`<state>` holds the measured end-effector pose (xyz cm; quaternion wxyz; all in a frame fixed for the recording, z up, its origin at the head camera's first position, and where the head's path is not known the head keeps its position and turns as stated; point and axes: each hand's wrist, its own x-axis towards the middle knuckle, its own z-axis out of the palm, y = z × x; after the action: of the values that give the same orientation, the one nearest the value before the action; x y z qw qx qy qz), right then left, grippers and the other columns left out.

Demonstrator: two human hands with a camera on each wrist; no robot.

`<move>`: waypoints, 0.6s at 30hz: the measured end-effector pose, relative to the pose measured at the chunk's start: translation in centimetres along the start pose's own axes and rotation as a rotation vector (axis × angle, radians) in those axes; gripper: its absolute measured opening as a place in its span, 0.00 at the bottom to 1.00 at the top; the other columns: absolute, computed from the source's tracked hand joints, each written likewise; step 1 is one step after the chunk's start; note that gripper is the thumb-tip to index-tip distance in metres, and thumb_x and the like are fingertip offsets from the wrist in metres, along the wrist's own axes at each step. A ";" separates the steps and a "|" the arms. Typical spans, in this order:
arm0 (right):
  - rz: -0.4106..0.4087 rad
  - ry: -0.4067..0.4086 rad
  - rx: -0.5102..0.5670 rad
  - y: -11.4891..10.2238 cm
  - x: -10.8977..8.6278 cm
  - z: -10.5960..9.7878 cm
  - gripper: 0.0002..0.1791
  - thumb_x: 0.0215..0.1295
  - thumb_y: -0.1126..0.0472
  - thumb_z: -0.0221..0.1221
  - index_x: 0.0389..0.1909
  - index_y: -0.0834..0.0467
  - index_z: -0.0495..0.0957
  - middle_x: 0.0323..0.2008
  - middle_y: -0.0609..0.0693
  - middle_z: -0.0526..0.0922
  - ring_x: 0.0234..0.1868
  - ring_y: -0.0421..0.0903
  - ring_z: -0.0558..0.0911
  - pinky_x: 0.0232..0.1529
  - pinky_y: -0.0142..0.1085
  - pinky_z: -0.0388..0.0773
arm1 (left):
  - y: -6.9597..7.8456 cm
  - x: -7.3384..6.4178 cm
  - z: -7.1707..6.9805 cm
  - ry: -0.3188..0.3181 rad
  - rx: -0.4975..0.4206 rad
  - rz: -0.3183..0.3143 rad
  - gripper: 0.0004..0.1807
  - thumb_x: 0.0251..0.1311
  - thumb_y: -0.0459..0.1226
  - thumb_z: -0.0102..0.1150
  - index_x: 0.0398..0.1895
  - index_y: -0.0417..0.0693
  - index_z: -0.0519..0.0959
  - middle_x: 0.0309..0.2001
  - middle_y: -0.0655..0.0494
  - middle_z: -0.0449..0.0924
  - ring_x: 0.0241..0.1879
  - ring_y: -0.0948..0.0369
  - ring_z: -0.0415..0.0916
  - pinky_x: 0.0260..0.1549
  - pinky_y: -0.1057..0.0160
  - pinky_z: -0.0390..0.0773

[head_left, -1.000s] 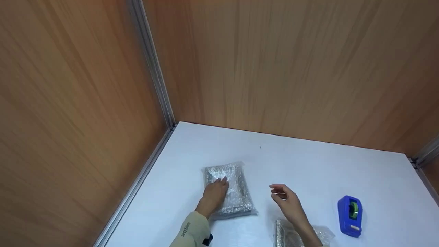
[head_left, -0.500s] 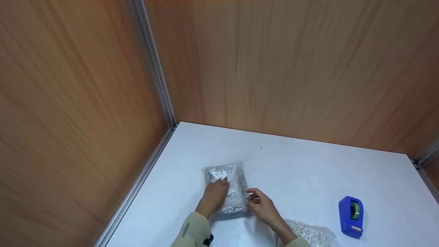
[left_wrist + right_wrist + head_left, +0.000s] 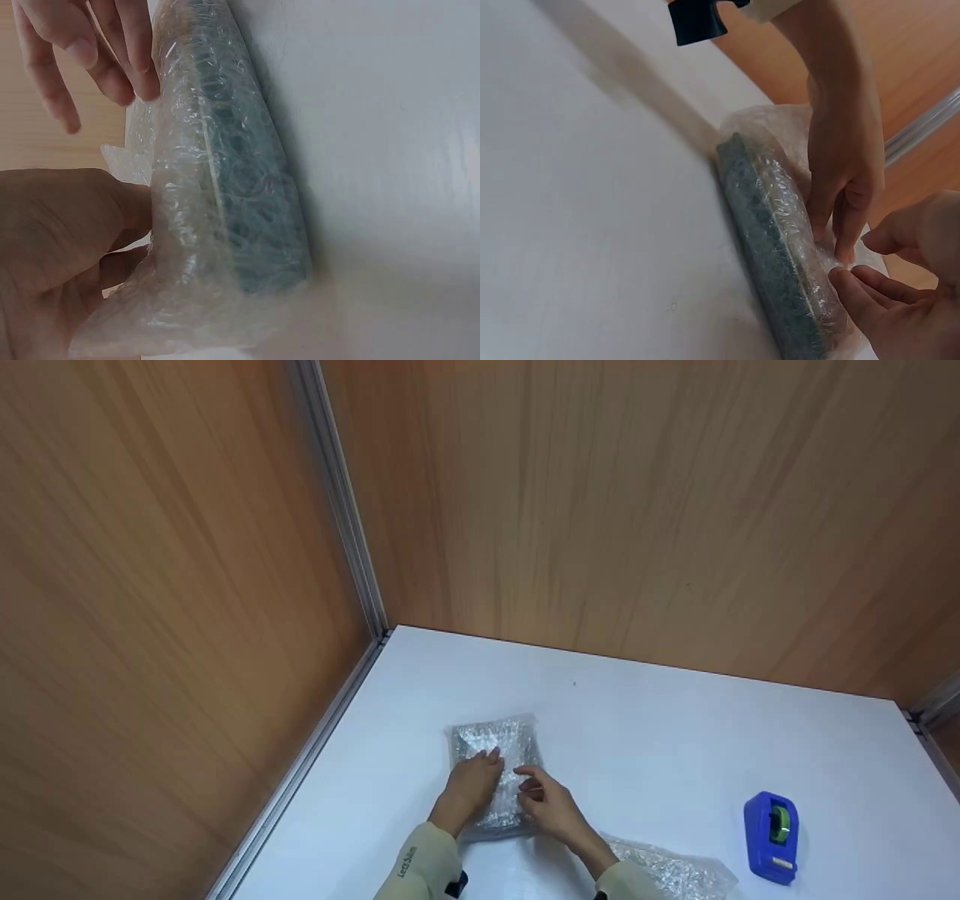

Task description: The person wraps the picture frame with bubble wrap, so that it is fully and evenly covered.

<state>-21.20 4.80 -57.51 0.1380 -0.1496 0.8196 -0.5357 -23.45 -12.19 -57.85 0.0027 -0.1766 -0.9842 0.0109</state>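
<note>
A flat package in bubble wrap (image 3: 484, 735) lies on the white table, its blue-green side showing through the wrap in the left wrist view. My left hand (image 3: 471, 786) rests on its top with the fingers extended, pressing the wrap. Just right of it, over the package's right half, is my right hand (image 3: 551, 810). In the right wrist view the right hand (image 3: 907, 292) has its thumb and fingers bent close together at the wrap, beside the left hand (image 3: 847, 157). A small clear strip, apparently tape (image 3: 844, 265), shows faintly at its fingertips.
A blue tape dispenser (image 3: 771, 840) with a green-cored roll stands at the right of the table (image 3: 675, 735). Another piece of bubble wrap (image 3: 675, 870) lies at the front edge, partly under the right forearm. Wood-grain panels (image 3: 600, 510) enclose the back and left.
My right hand has moved left from beside the package to over it, close to the left hand. The left hand has stayed pressed on the wrap.
</note>
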 end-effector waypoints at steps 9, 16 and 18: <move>0.057 0.030 0.041 0.5 1.2 0.8 0.20 0.63 0.63 0.55 0.57 0.54 0.70 0.46 0.57 0.76 0.47 0.51 0.77 0.41 0.41 0.77 | -0.6 0.1 -0.3 -0.026 -0.090 0.017 0.21 0.58 0.35 0.57 0.56 0.52 0.73 0.63 0.55 0.68 0.58 0.54 0.69 0.50 0.53 0.73; 0.078 0.017 0.084 1.0 1.6 1.0 0.20 0.61 0.67 0.54 0.55 0.54 0.71 0.45 0.56 0.76 0.46 0.50 0.77 0.41 0.39 0.77 | -1.6 0.2 -1.0 -0.077 -0.335 -0.018 0.20 0.63 0.33 0.50 0.59 0.51 0.72 0.60 0.54 0.71 0.58 0.54 0.68 0.57 0.55 0.68; 0.084 0.006 0.078 1.2 1.7 1.0 0.20 0.61 0.67 0.54 0.55 0.54 0.71 0.44 0.56 0.77 0.45 0.49 0.78 0.41 0.38 0.77 | -1.9 0.4 -1.1 -0.093 -0.413 -0.047 0.19 0.65 0.34 0.48 0.59 0.52 0.72 0.57 0.55 0.74 0.57 0.55 0.70 0.56 0.56 0.69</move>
<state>-22.51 3.80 -59.14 0.1634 -0.1081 0.8041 -0.5613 -24.47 -13.86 -56.70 -0.0787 -0.1498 -0.9685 -0.1829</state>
